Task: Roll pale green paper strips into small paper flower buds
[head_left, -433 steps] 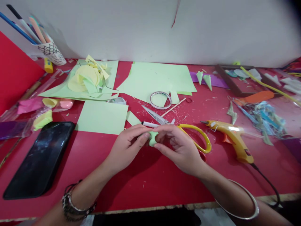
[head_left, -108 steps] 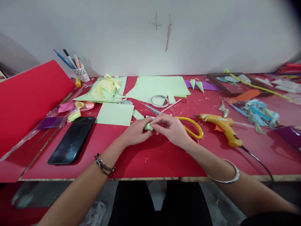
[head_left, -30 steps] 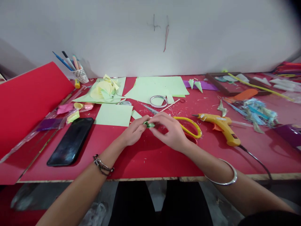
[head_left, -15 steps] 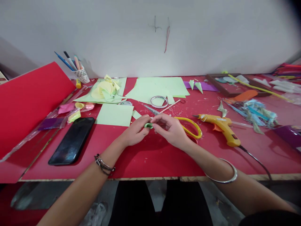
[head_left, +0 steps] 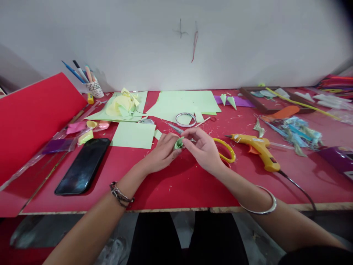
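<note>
Between my two hands is a small rolled piece of green paper (head_left: 179, 143), its round opening turned up toward me. My left hand (head_left: 162, 152) is closed around its left side. The thumb and fingers of my right hand (head_left: 202, 149) pinch its right edge. Just behind and partly under my right hand lie scissors with yellow handles (head_left: 227, 149); their blade points to the upper left. A roll of tape (head_left: 186, 119) rests a little further back. Two small green paper cones (head_left: 231, 102) lie on purple paper at the back.
A yellow glue gun (head_left: 257, 147) with its cord lies to the right, near blue tassels (head_left: 296, 134). On the left are a black phone (head_left: 84, 165), a green paper square (head_left: 134, 135) and a propped red board (head_left: 35, 125). A pen cup (head_left: 94, 88) stands behind.
The paper roll has tipped so that its opening faces me more. My right hand has shifted slightly, and the fingers of my left hand have moved a little to the right.
</note>
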A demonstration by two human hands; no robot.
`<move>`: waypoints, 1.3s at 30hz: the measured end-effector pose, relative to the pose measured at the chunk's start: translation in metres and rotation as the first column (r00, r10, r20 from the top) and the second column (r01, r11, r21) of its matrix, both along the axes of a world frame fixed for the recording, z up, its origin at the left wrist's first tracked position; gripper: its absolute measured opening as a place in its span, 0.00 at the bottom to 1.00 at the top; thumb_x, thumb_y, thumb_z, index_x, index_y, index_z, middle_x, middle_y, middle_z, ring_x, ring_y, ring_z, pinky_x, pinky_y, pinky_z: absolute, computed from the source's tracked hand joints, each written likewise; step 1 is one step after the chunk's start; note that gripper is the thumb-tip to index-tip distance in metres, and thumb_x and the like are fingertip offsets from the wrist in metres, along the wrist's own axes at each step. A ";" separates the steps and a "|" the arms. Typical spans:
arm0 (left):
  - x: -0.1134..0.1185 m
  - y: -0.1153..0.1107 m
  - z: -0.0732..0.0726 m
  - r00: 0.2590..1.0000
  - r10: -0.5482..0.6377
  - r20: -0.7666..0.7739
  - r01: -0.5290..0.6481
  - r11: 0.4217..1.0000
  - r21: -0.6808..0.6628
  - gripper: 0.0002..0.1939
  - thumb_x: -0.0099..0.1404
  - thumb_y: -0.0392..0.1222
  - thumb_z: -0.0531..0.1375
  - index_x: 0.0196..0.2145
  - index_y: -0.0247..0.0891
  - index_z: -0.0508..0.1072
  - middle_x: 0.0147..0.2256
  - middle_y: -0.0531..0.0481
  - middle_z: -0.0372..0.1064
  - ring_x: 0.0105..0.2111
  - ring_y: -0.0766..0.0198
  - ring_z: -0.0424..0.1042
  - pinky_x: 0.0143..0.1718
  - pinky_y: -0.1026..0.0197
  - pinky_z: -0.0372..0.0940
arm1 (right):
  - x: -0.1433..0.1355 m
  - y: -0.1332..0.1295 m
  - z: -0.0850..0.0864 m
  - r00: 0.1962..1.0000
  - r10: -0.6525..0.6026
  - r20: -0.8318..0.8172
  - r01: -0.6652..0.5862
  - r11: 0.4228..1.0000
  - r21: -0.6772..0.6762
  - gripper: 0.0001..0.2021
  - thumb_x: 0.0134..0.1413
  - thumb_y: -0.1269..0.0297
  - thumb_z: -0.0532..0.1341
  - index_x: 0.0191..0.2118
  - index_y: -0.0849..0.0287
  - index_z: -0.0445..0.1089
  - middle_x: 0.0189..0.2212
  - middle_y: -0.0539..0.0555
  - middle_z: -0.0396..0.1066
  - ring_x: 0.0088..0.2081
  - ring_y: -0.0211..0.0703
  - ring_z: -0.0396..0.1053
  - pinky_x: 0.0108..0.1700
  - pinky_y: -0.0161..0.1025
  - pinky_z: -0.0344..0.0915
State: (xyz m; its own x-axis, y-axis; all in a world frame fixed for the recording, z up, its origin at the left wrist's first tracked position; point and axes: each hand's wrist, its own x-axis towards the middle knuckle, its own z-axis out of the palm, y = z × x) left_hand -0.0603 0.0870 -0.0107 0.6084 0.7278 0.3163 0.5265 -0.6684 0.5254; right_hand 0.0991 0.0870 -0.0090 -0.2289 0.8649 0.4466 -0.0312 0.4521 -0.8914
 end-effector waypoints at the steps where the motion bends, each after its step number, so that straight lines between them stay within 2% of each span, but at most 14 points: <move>1: 0.000 0.001 0.000 1.000 0.008 0.016 -0.008 0.999 0.031 0.11 0.64 0.41 0.48 0.44 0.38 0.59 0.42 0.45 0.57 0.43 0.60 0.56 0.48 0.55 0.55 | 0.000 0.000 0.000 1.000 -0.002 -0.006 0.001 1.000 -0.010 0.05 0.51 0.69 0.56 0.36 0.58 0.62 0.31 0.50 0.63 0.33 0.35 0.64 0.35 0.34 0.64; 8: -0.002 0.005 -0.001 0.994 0.025 0.107 -0.032 0.997 0.069 0.05 0.60 0.38 0.55 0.35 0.35 0.64 0.32 0.50 0.61 0.33 0.66 0.61 0.34 0.64 0.60 | 0.000 0.003 -0.004 0.998 0.035 0.060 -0.033 0.998 -0.045 0.05 0.49 0.68 0.57 0.35 0.58 0.63 0.31 0.50 0.63 0.33 0.35 0.63 0.36 0.36 0.64; 14: -0.004 0.007 -0.003 0.985 0.045 0.166 -0.071 0.986 0.153 0.07 0.57 0.41 0.58 0.28 0.34 0.65 0.28 0.51 0.63 0.29 0.68 0.62 0.31 0.67 0.59 | 0.000 0.004 -0.006 0.995 0.032 0.093 -0.032 0.999 0.001 0.03 0.49 0.68 0.57 0.33 0.58 0.65 0.31 0.50 0.62 0.33 0.35 0.64 0.37 0.37 0.65; 18: -0.003 0.006 -0.002 0.984 0.044 0.171 -0.074 0.983 0.167 0.08 0.57 0.43 0.58 0.27 0.34 0.66 0.26 0.52 0.64 0.26 0.69 0.62 0.29 0.68 0.60 | 0.001 0.003 -0.003 0.990 0.044 0.136 -0.049 0.998 0.037 0.06 0.49 0.73 0.55 0.34 0.57 0.66 0.32 0.51 0.62 0.34 0.35 0.64 0.37 0.37 0.64; 23: -0.003 0.006 -0.001 0.985 0.058 0.164 -0.083 0.985 0.151 0.08 0.57 0.42 0.58 0.26 0.34 0.67 0.22 0.54 0.62 0.22 0.71 0.60 0.25 0.69 0.58 | 0.001 0.004 -0.002 0.986 0.086 0.142 -0.086 0.996 -0.009 0.08 0.48 0.74 0.55 0.35 0.57 0.67 0.33 0.51 0.62 0.36 0.36 0.64 0.38 0.37 0.64; 27: -0.004 0.005 0.000 0.980 0.082 0.184 -0.110 0.983 0.146 0.07 0.56 0.41 0.59 0.28 0.34 0.68 0.23 0.54 0.65 0.22 0.72 0.61 0.25 0.70 0.59 | 0.000 0.006 -0.005 0.991 0.108 0.079 -0.102 0.991 -0.084 0.11 0.48 0.74 0.55 0.39 0.57 0.63 0.31 0.50 0.62 0.34 0.35 0.63 0.38 0.37 0.63; 31: -0.004 0.005 0.000 0.982 0.082 0.171 -0.110 0.980 0.164 0.07 0.56 0.41 0.59 0.28 0.33 0.68 0.24 0.53 0.65 0.22 0.72 0.62 0.25 0.71 0.59 | -0.001 0.006 -0.005 0.991 0.104 0.087 -0.095 0.990 -0.105 0.06 0.48 0.73 0.56 0.35 0.59 0.63 0.30 0.51 0.63 0.33 0.36 0.63 0.38 0.37 0.62; 39: -0.002 0.002 -0.002 0.988 0.095 0.118 -0.130 0.930 0.343 0.07 0.60 0.41 0.55 0.30 0.34 0.66 0.25 0.52 0.64 0.26 0.70 0.64 0.28 0.68 0.61 | -0.004 0.000 0.000 0.994 0.108 -0.003 -0.107 0.978 -0.178 0.06 0.46 0.67 0.59 0.33 0.60 0.64 0.29 0.50 0.63 0.31 0.35 0.62 0.35 0.36 0.62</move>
